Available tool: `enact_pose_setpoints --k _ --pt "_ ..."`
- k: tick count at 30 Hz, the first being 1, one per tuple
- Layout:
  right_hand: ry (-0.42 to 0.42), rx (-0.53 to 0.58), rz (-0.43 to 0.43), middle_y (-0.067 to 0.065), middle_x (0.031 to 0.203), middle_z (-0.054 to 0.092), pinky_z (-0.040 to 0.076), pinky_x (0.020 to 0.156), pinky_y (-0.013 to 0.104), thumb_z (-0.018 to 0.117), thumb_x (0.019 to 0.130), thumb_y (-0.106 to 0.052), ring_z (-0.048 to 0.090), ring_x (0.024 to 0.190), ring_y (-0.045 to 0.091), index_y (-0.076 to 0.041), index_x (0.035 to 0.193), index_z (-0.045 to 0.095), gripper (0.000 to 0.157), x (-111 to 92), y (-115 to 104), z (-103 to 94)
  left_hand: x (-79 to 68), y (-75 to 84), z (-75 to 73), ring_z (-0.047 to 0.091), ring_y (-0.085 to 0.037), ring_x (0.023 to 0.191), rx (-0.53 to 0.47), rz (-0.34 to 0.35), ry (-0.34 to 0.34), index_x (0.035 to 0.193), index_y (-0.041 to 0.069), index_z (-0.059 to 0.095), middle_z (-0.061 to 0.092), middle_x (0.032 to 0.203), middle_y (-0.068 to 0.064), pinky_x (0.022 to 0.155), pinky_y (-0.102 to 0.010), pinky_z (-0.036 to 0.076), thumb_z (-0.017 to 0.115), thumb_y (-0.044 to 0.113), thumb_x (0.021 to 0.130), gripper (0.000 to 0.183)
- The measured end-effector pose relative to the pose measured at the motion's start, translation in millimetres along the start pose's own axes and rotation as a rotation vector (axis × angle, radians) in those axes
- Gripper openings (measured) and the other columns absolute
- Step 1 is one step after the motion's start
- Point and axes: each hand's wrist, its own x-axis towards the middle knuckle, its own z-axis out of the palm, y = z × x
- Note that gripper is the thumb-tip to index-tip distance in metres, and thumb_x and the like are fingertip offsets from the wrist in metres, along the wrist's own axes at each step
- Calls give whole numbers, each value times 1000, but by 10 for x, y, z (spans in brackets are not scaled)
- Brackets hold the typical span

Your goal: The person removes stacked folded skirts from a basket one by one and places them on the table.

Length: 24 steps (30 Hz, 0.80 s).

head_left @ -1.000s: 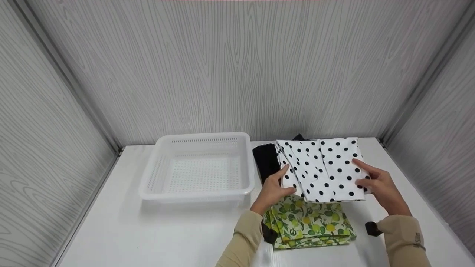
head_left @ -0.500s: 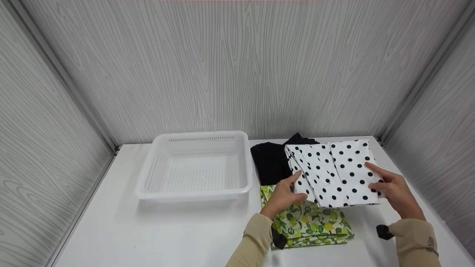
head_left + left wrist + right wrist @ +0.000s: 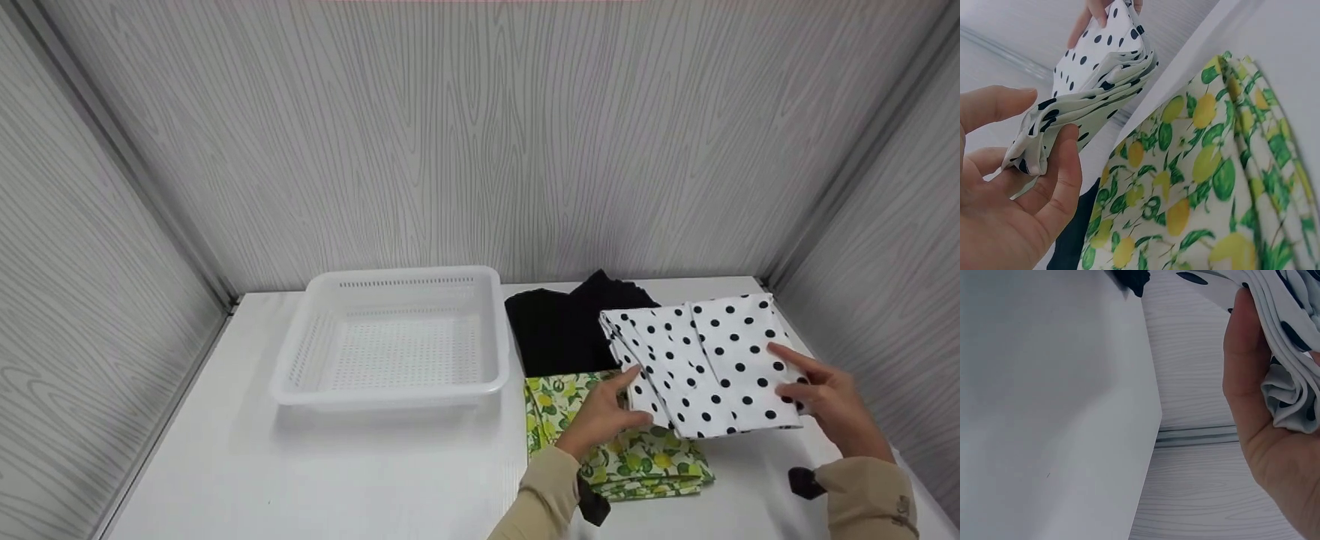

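Note:
Between my two hands hangs a folded white cloth with black polka dots [image 3: 727,360], several layers thick in the left wrist view. My left hand [image 3: 606,412] pinches its left edge, thumb on top and fingers curled beneath. The right edge is gripped by my right hand [image 3: 829,397], whose fingers wrap under the layers in the right wrist view. Below the dotted cloth lies a folded lemon-print cloth [image 3: 1168,185], partly hidden by it and by my left arm. A black folded cloth [image 3: 551,334] lies behind, its right part covered in the head view.
A white plastic basket [image 3: 390,391] with slotted walls stands on the white table [image 3: 360,472], left of the cloths. Grey wood-grain panels [image 3: 450,150] enclose the table at the back and both sides.
Both hands have moved right and toward the front with the dotted cloth held between them. More of the black cloth and of the lemon-print cloth's left part now shows.

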Motion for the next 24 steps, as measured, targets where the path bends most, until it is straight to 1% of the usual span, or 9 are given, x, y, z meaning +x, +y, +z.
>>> enact_pose_setpoints --k 2,5,8,10,13,16,20,22,24 --pt "16 17 7 -26 115 56 58 74 25 66 87 15 64 96 2 -24 139 65 65 -23 11 -46 13 6 50 37 -8 47 26 -8 -4 155 18 45 67 102 -12 59 -25 43 75 3 89 74" --pt "31 28 19 -27 112 58 59 73 26 65 86 17 64 94 3 -25 137 67 66 -55 26 -121 44 15 122 46 -7 59 85 -16 -9 154 18 46 67 120 -8 65 -22 45 76 4 88 73" --pt "53 37 16 -28 109 60 59 70 26 66 85 18 65 92 3 -25 134 69 65 -91 42 -195 79 29 195 59 -3 99 119 -13 -26 154 16 46 51 149 1 83 -20 48 77 6 88 74" --pt "69 46 9 -27 108 62 59 69 26 66 85 19 65 90 3 -24 132 71 64 -111 55 -238 101 39 242 49 -2 125 131 -6 -39 154 14 46 43 155 5 93 -20 46 78 6 87 74" --pt "86 43 -1 -25 106 64 59 68 26 66 85 20 66 88 4 -23 130 72 62 -138 81 -285 128 26 307 48 0 124 136 3 -59 154 11 45 43 155 5 90 -19 46 77 5 86 75" --pt "101 27 -7 -24 104 64 59 67 27 65 84 20 66 87 4 -22 128 73 61 -164 119 -318 142 -3 361 54 -4 90 125 -9 -78 154 9 44 43 155 5 74 -20 48 76 1 85 77" --pt "150 7 -13 -28 103 63 58 64 25 66 83 21 64 85 1 -24 123 76 61 -212 181 -361 162 -30 444 58 -5 108 152 -28 -91 154 9 44 44 155 5 82 -19 48 76 2 84 78" --pt "179 -2 -1 -31 103 61 57 63 23 66 82 21 63 85 -1 -27 120 77 62 -242 213 -384 177 -35 497 46 -6 133 184 -21 -98 154 8 44 44 155 4 95 -19 45 78 4 83 78" --pt "219 -6 32 -33 104 57 56 63 22 68 82 20 61 84 -3 -30 117 78 62 -265 244 -407 195 -42 552 38 -7 140 214 -19 -107 154 7 44 44 155 3 105 -20 39 78 4 83 78"
